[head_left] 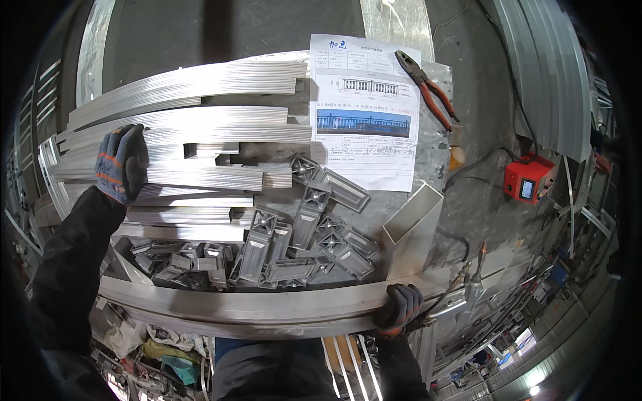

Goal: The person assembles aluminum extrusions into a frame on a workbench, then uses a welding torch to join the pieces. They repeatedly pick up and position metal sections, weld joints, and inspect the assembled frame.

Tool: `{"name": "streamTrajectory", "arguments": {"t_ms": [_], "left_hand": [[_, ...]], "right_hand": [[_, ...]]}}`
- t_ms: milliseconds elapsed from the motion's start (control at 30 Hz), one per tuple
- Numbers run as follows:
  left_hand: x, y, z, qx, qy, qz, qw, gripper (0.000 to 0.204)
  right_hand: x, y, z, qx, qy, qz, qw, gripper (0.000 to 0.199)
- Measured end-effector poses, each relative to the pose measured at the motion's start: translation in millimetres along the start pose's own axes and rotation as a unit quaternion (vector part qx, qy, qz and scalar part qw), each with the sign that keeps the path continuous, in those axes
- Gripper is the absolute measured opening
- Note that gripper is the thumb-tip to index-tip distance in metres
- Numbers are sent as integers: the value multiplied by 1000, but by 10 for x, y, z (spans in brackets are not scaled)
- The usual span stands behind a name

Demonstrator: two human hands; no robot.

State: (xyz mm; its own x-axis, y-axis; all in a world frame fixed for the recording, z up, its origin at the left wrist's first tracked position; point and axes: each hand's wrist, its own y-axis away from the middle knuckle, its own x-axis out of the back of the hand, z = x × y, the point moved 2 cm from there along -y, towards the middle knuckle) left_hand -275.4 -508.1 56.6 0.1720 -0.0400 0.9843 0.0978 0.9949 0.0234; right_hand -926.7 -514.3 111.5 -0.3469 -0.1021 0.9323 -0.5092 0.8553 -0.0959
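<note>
My left hand (120, 165), in a grey glove with orange stripes, is curled over the aluminium strips (200, 177) near their left ends. Its fingers bend around their edges, and the fingertips are partly hidden. At the near edge of the table, my right hand (399, 309), gloved alike, closes over a long metal rail (241, 306). Just right of that hand lies a metal hand tool with an orange tip (476, 273), with a hose running to it. Between the strips and the rail sits a heap of cast grey metal fittings (255, 250).
A printed sheet (364, 167) lies behind the fittings, with red-handled pliers (433, 97) across its right edge. An open-ended rectangular tube (411, 224) stands to their right. Farther right are a red box with a display (528, 179), cables and long metal profiles (548, 73).
</note>
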Motion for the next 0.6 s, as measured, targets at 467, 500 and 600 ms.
{"name": "streamTrajectory", "arguments": {"t_ms": [467,500,600], "left_hand": [[7,37,12,15,0,8,1000,52],[17,31,13,19,3,5,1000,51],[28,14,47,29,1,14,999,46]], "right_hand": [[-7,39,-5,-1,13,31,999,23],[-9,49,-3,-1,13,36,999,23],[-35,71,9,-9,5,50,999,23]]}}
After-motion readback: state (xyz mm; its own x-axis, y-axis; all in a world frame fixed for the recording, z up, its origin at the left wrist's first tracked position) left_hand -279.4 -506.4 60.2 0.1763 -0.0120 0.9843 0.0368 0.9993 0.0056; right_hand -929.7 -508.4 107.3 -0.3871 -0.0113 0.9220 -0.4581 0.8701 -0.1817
